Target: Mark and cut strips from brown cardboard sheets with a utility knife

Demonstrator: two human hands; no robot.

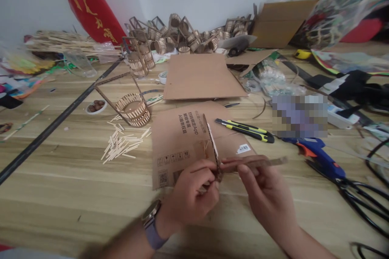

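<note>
My left hand (193, 190), with a watch on its wrist, pinches the lower end of a thin upright corrugated cardboard strip (214, 145). My right hand (272, 196) is closed on a brown cardboard strip (235, 163) lying sideways, thumb on its near side. The two strips meet close to my left fingertips; whether they are joined I cannot tell. Beneath and beyond both hands lies a printed cardboard sheet (170, 139). A yellow-and-black utility knife (247, 129) rests across its right part, blade end to the left.
Short sticks (120, 145) lie in a pile beside a stick basket with a tall handle (133, 109). Left of it stands a bowl of brown balls (96, 106). A blue glue gun (322, 158) and its black cable lie right. Behind are a plain cardboard sheet (202, 77) and many small baskets (182, 34).
</note>
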